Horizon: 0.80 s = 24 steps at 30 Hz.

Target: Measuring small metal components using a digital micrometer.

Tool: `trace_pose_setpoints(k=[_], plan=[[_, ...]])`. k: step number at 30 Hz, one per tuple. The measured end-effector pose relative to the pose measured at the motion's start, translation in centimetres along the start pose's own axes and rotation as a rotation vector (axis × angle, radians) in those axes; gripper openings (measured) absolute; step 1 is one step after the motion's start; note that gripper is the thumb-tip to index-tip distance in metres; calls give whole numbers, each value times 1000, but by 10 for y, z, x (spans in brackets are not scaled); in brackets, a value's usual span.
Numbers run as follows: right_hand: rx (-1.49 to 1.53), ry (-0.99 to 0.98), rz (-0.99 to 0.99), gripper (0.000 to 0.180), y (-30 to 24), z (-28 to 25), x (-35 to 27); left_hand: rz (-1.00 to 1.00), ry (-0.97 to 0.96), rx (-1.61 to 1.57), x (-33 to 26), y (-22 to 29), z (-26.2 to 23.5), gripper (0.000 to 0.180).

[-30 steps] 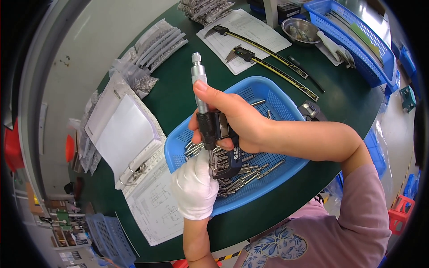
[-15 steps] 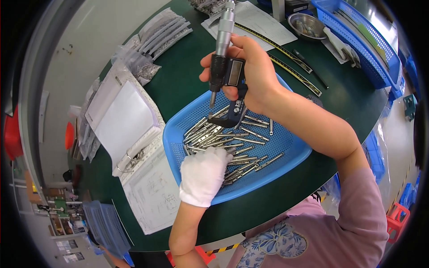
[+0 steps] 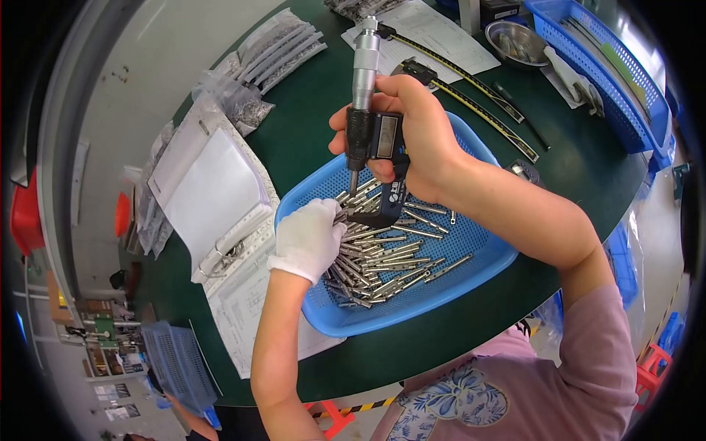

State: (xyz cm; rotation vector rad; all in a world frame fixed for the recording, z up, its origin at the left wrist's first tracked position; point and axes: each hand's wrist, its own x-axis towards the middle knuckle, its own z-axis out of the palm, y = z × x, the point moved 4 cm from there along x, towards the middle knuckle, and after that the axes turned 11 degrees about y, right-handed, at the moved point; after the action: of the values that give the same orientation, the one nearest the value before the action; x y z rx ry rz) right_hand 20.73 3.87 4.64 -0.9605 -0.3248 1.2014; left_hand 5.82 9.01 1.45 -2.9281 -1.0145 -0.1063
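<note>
A factory checking bench is shown: a blue basket point(image 3: 471, 290) of small metal pins point(image 3: 382, 257), a measuring tool point(image 3: 371, 140), long calipers point(image 3: 478, 110) and paper forms point(image 3: 434, 29) are spread on the green desk point(image 3: 309, 140).

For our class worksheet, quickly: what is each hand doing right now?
Left hand, white-gloved: closed among the small metal pins in the blue plastic basket.
Right hand, bare: closed on the black digital micrometer.

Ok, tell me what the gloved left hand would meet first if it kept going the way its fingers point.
Probably the heap of slim silver metal pins in the blue perforated plastic basket; the left hand already reaches its edge, though depth is unclear.
</note>
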Motion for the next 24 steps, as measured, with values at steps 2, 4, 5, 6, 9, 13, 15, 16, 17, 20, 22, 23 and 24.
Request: trace_pose_setpoints(k=[2, 4, 5, 6, 9, 13, 15, 16, 17, 20, 22, 23, 24], plan=[[6, 6, -4, 49, 3, -1, 3, -50, -157, -40, 4, -1, -1, 15], [11, 7, -9, 49, 2, 0, 3, -8, -130, -28, 3, -7, 5, 15], [2, 6, 0, 49, 3, 0, 3, 37, -107, -18, 3, -8, 6, 15], [-6, 4, 9, 49, 4, 0, 3, 35, -107, -16, 1, -9, 5, 15], [-44, -31, 32, 51, 4, 3, 1, 14, -24, -66, -6, -10, -4, 14], [-78, -59, 29, 56, 7, 1, 0, -385, 375, -1017, -19, -23, -15, 18], [-80, -91, 65, 61, 7, 6, -5, -625, 325, -1919, -29, -15, -9, 22], [-86, -95, 62, 61, 7, 6, -6, -622, 332, -1923, -32, -12, -6, 22], [-91, -123, 63, 62, 7, 7, -8, -678, 241, -2143, -35, -6, -1, 21], [-87, -152, 81, 64, 8, 12, -12, -764, 111, -2404, -42, 8, 4, 21], [-82, -211, 113, 64, 9, 12, -15, -778, 99, -2433, -43, 11, 5, 21], [-89, -211, 117, 64, 11, 11, -15, -736, 110, -2413, -43, 9, 5, 22], [-65, -243, 95, 65, 13, 12, -14, -739, 113, -2420, -43, 9, 6, 22]])
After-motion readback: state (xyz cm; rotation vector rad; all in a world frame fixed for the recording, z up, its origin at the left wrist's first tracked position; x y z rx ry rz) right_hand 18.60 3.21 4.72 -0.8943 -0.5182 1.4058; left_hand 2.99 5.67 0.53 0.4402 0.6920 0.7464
